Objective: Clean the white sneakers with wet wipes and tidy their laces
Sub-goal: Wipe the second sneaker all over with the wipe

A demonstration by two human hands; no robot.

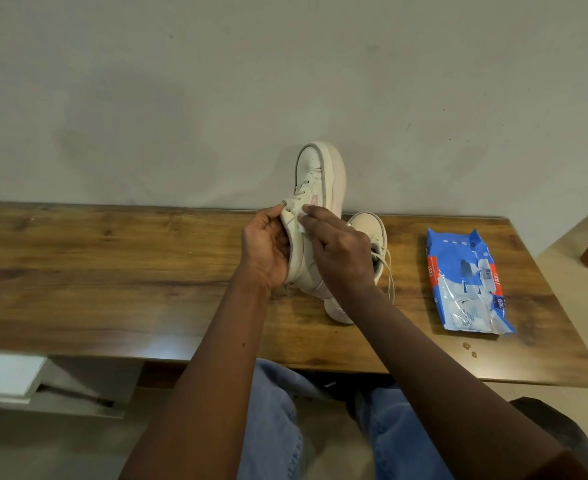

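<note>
Two knees in blue jeans (275, 427) sit closest, under the near edge of the wooden table (112, 271), and both bare forearms reach from there over the tabletop. The left hand (266, 249) curls its fingers and thumb round the ankle end of the raised sneaker (320, 174). The shoe is tipped onto its side, with the toe pointing away toward the grey wall (181, 81) and the sole facing right. Whether its heel touches the table cannot be told. The right hand (339, 252) bends its fingertips onto a small white wet wipe (301, 221), pinching it against the sneaker's side near the eyelets (only a scrap of wipe shows past the fingers). The second sneaker (372, 226) stands on the table just behind the right hand, partly hidden by it, and its loose lace (389, 271) trails toward the near side. Well to the right, the blue, white and red wipes pack (469, 282) lies flat on the tabletop, with a few brown crumbs (469, 350) near its closest corner.
</note>
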